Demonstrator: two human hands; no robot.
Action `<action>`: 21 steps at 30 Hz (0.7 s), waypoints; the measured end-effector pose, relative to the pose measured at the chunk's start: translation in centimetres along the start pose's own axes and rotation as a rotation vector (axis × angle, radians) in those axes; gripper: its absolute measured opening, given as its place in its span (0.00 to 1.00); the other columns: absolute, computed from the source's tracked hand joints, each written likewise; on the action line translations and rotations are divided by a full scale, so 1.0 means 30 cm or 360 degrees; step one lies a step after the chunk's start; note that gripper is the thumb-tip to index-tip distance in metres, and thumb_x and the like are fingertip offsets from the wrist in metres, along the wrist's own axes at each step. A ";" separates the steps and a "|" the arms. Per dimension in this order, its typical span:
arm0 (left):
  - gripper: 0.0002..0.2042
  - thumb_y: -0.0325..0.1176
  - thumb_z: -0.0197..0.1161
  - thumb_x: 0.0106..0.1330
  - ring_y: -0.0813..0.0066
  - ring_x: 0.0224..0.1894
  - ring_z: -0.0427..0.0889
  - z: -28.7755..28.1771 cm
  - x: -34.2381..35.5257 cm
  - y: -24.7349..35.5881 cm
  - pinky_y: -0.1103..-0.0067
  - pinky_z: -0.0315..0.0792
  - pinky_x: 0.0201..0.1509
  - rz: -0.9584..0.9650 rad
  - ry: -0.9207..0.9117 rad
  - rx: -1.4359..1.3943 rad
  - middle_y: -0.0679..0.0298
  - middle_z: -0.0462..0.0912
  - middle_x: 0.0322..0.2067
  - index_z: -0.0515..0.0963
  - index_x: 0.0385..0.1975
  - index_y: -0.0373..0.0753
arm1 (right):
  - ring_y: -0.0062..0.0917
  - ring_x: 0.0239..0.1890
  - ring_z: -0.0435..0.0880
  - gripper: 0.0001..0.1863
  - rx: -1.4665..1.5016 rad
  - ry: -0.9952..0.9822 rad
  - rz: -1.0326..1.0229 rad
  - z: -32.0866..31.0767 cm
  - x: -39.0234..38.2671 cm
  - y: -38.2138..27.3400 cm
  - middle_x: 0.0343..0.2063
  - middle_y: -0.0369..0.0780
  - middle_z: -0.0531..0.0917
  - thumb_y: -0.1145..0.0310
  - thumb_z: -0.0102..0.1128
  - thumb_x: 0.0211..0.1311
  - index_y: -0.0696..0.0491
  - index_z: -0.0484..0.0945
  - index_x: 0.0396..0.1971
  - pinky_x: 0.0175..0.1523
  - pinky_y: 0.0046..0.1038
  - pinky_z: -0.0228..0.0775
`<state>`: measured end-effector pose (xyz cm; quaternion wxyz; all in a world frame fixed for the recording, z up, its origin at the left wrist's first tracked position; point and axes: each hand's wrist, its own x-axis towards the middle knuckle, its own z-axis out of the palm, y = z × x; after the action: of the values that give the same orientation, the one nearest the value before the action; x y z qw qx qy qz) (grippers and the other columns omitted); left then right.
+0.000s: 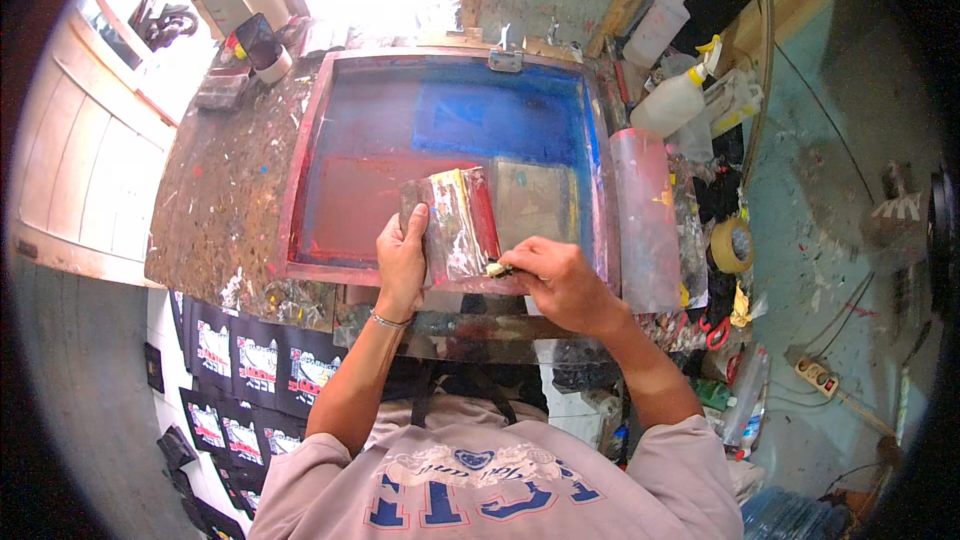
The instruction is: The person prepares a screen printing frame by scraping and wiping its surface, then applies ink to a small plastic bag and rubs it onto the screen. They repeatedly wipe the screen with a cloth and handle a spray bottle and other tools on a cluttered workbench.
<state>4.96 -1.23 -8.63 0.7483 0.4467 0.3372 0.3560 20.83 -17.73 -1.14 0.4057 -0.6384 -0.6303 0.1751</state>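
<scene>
My left hand (400,260) grips a squeegee-like block (455,215), smeared with white, red and yellow ink, by its left side, held tilted over the screen frame. My right hand (560,280) pinches a small pale tool (496,269), possibly a scraper, at the block's lower right corner. Beneath both lies the screen-printing frame (320,70), with red, blue and olive patches on its mesh. A metal clamp (505,61) sits on the frame's back edge.
The stained table (210,210) carries a spray bottle (662,105), a white jug (655,30), a pink translucent sheet (645,220), tape (732,245) and red scissors (718,332). Printed dark shirts (250,390) lie low at left. A power strip (816,378) hangs at right.
</scene>
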 end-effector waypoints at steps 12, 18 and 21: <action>0.12 0.36 0.58 0.79 0.88 0.36 0.79 0.031 -0.045 0.013 0.84 0.75 0.39 0.0066 -0.0115 0.0110 0.67 0.85 0.39 0.78 0.47 0.32 | 0.47 0.44 0.84 0.14 -0.0336 0.0230 -0.0247 0.011 0.175 0.099 0.41 0.49 0.81 0.87 0.59 0.55 0.62 0.79 0.42 0.51 0.40 0.78; 0.11 0.37 0.57 0.79 0.87 0.35 0.79 0.015 -0.028 -0.012 0.83 0.76 0.39 -0.0012 -0.0097 0.0019 0.68 0.85 0.38 0.78 0.45 0.33 | 0.46 0.48 0.80 0.14 -0.0325 -0.0125 -0.0181 0.032 0.038 0.033 0.42 0.49 0.79 0.81 0.56 0.54 0.60 0.78 0.42 0.54 0.41 0.77; 0.11 0.37 0.57 0.79 0.86 0.35 0.80 0.015 -0.014 -0.012 0.83 0.76 0.38 -0.0025 -0.0068 0.0004 0.67 0.84 0.38 0.78 0.45 0.34 | 0.45 0.48 0.81 0.14 -0.0363 -0.0137 -0.0254 0.037 -0.007 0.010 0.42 0.48 0.79 0.81 0.55 0.54 0.59 0.78 0.42 0.53 0.40 0.77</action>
<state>5.19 -1.91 -8.72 0.7576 0.4525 0.3249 0.3402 20.18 -17.56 -2.09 0.3159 -0.6201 -0.7116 0.0966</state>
